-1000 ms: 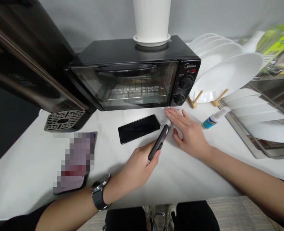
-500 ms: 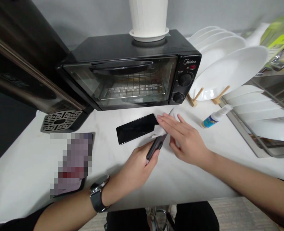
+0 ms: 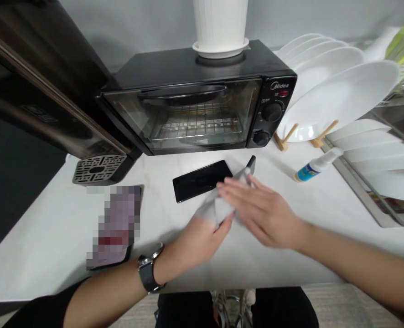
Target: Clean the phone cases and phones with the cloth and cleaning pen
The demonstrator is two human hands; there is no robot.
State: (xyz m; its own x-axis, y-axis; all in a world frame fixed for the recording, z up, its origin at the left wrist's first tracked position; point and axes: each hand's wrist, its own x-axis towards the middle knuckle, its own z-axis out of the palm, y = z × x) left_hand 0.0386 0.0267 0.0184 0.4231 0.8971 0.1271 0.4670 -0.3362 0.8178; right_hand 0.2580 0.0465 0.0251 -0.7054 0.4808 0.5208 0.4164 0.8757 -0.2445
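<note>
Gripped in my left hand [image 3: 198, 239] is a slim dark object, apparently a phone case [image 3: 252, 165], tilted and seen mostly edge-on. Its far end shows beyond the fingers; the rest is covered. My right hand [image 3: 263, 207], blurred by motion, presses a white wipe [image 3: 224, 209] against it with fingers stretched together. The wipe drapes over the case and part of my left hand. Just behind them, a black phone [image 3: 200, 182] lies flat on the white counter [image 3: 157, 196], its screen dark.
A toaster oven [image 3: 202, 118] stands behind, a white pot [image 3: 220, 27] on top. At right are a small spray bottle [image 3: 313, 168], white plates [image 3: 345, 95] in a wooden rack and a metal dish rack [image 3: 373, 212]. A blurred-out phone [image 3: 118, 223] and a drip tray [image 3: 99, 169] are at left.
My right hand has slid down along the case, towards me, with the wipe. The wipe now covers the near part, and the far end shows. The view has shifted slightly left.
</note>
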